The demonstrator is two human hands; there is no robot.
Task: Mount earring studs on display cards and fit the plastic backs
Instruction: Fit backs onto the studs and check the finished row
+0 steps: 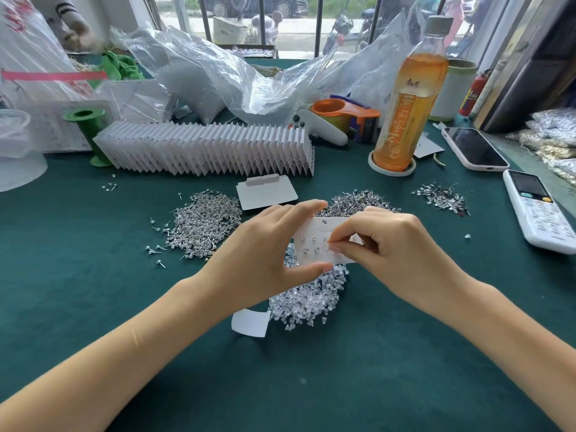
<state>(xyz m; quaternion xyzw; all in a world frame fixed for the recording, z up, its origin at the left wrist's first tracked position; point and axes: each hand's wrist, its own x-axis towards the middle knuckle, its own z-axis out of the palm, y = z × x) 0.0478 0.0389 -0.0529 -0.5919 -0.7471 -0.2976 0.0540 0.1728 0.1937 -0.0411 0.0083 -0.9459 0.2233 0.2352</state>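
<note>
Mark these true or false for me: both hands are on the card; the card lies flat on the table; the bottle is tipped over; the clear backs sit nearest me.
1. Both hands hold the display card: true; left hand, right hand.
2. The card lies flat on the table: false, it is held above the piles.
3. The bottle is tipped over: false, it stands upright.
4. The pile of clear backs lies nearest the person: true.
</note>
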